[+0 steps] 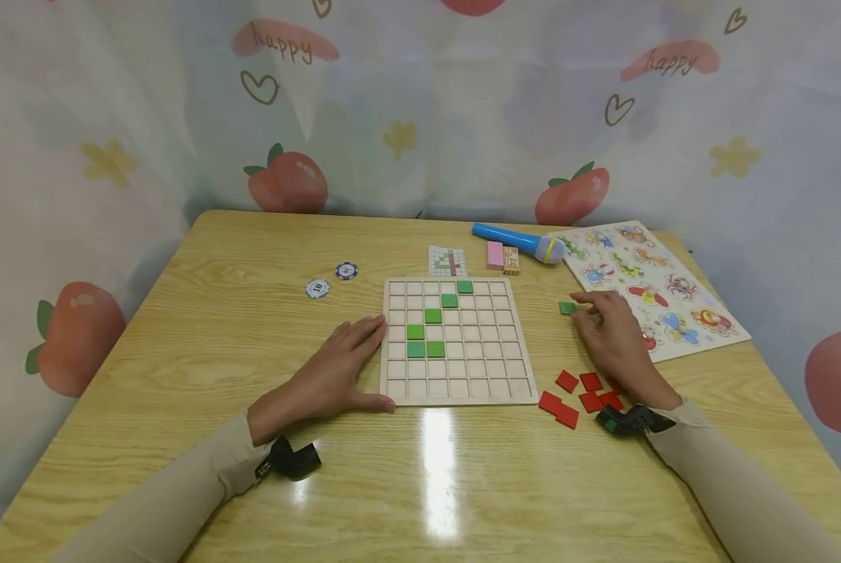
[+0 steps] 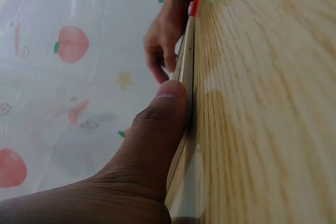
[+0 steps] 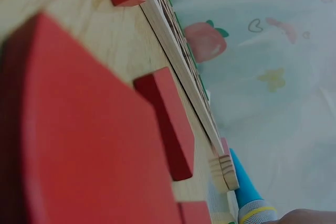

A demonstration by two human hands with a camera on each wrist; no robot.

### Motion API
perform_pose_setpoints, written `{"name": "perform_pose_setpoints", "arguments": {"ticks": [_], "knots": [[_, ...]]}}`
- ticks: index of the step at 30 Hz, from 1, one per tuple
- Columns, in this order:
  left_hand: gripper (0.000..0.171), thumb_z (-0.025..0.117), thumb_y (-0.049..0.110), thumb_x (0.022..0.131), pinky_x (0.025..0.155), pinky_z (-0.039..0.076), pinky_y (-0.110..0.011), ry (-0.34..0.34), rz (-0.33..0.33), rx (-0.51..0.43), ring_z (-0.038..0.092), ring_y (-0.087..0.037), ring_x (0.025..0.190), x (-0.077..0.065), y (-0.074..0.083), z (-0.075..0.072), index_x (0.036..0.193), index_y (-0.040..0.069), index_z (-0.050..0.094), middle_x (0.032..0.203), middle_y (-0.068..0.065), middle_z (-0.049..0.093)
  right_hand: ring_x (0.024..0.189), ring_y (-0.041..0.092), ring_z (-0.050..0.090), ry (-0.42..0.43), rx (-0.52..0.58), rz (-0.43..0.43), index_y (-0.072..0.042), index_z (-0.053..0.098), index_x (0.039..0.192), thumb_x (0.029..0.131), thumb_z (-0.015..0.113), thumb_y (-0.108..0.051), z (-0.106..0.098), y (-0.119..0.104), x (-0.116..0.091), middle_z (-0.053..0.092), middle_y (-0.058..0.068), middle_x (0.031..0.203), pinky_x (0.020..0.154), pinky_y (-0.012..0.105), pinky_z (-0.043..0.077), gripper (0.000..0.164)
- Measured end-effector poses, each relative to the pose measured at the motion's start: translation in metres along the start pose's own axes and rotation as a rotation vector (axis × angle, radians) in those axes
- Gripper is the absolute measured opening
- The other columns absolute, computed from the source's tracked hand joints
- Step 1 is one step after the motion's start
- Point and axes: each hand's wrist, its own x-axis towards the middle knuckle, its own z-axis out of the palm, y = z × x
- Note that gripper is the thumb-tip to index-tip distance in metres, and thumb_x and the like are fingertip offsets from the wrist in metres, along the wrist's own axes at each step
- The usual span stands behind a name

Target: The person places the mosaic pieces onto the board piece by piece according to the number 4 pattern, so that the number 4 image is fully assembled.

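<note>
A square wooden grid board [image 1: 473,375] lies mid-table, with several green tiles [image 1: 433,315] set in its cells along a diagonal and near its left side. My left hand [image 1: 332,371] rests against the board's left edge, fingers extended and the thumb at the near corner; the left wrist view shows that thumb [image 2: 160,121] along the edge. To the right of the board, my right hand [image 1: 610,332] hovers low with bent fingers beside a loose green tile [image 1: 566,308]. Whether the fingertips pinch a tile is hidden. Loose red tiles [image 1: 566,381] lie by the right wrist.
Behind the board are a small grid pattern card [image 1: 447,261], a pink block [image 1: 494,255], a small wooden block [image 1: 511,260] and a blue toy microphone [image 1: 512,236]. A picture puzzle board [image 1: 673,293] lies at right. Two poker chips [image 1: 318,288] sit at left.
</note>
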Motion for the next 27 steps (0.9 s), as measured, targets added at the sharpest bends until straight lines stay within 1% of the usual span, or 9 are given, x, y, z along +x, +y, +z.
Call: {"name": "perform_pose_setpoints", "arguments": {"ticks": [2, 8, 11, 14, 20, 24, 27], "knots": [[0.129, 0.087, 0.068, 0.077, 0.14, 0.009, -0.054, 0.001, 0.002, 0.003, 0.018, -0.034, 0.168, 0.0002, -0.0004, 0.0002, 0.171, 0.007, 0.021, 0.18, -0.009, 0.019, 0.107, 0.039, 0.057, -0.017, -0.012, 0.009, 0.001, 0.067, 0.139, 0.104, 0.067, -0.009, 0.0004, 0.0015, 0.0009, 0.062, 0.027, 0.129, 0.086, 0.05, 0.047, 0.035], [0.13, 0.087, 0.068, 0.077, 0.14, 0.009, -0.054, 0.004, 0.006, 0.007, 0.018, -0.033, 0.168, 0.0005, -0.0018, 0.0009, 0.17, 0.007, 0.021, 0.18, -0.008, 0.018, 0.109, 0.044, 0.055, -0.041, -0.038, -0.002, 0.002, 0.067, 0.138, 0.102, 0.07, -0.006, 0.0034, 0.0052, 0.004, 0.062, 0.03, 0.128, 0.088, 0.056, 0.047, 0.037], [0.13, 0.086, 0.069, 0.077, 0.14, 0.009, -0.054, 0.004, 0.007, 0.008, 0.018, -0.033, 0.168, 0.0008, -0.0021, 0.0011, 0.171, 0.007, 0.021, 0.181, -0.008, 0.018, 0.11, 0.045, 0.055, -0.047, -0.052, 0.001, 0.003, 0.068, 0.137, 0.102, 0.07, -0.006, 0.0038, 0.005, 0.0047, 0.061, 0.031, 0.127, 0.087, 0.056, 0.047, 0.036], [0.13, 0.087, 0.068, 0.077, 0.14, 0.01, -0.053, 0.006, 0.007, 0.008, 0.018, -0.033, 0.168, 0.0009, -0.0022, 0.0011, 0.171, 0.007, 0.021, 0.18, -0.008, 0.018, 0.108, 0.044, 0.055, -0.059, -0.07, -0.002, 0.003, 0.069, 0.134, 0.103, 0.069, -0.008, 0.0029, 0.004, 0.0051, 0.061, 0.03, 0.126, 0.084, 0.052, 0.046, 0.033], [0.13, 0.086, 0.069, 0.077, 0.14, 0.01, -0.053, 0.007, 0.007, 0.008, 0.018, -0.033, 0.168, 0.0007, -0.002, 0.0007, 0.171, 0.007, 0.021, 0.18, -0.008, 0.018, 0.103, 0.039, 0.053, -0.077, -0.077, 0.007, 0.002, 0.071, 0.129, 0.105, 0.066, -0.01, 0.0028, 0.0044, 0.0061, 0.06, 0.029, 0.122, 0.08, 0.043, 0.042, 0.027], [0.13, 0.086, 0.069, 0.077, 0.14, 0.009, -0.053, 0.005, 0.007, 0.004, 0.018, -0.033, 0.168, 0.0009, -0.0017, 0.0011, 0.171, 0.008, 0.02, 0.181, -0.008, 0.018, 0.103, 0.038, 0.052, -0.092, -0.078, 0.032, 0.003, 0.069, 0.13, 0.107, 0.065, -0.014, 0.0025, 0.0049, 0.0071, 0.059, 0.028, 0.121, 0.081, 0.043, 0.041, 0.029], [0.13, 0.087, 0.068, 0.077, 0.14, 0.009, -0.053, 0.004, 0.007, -0.001, 0.018, -0.032, 0.168, 0.0008, -0.0013, 0.0009, 0.171, 0.008, 0.02, 0.181, -0.007, 0.018, 0.103, 0.037, 0.054, -0.103, -0.07, 0.041, 0.003, 0.067, 0.131, 0.108, 0.063, -0.019, -0.001, 0.0018, 0.0066, 0.06, 0.027, 0.121, 0.081, 0.044, 0.043, 0.032]]}}
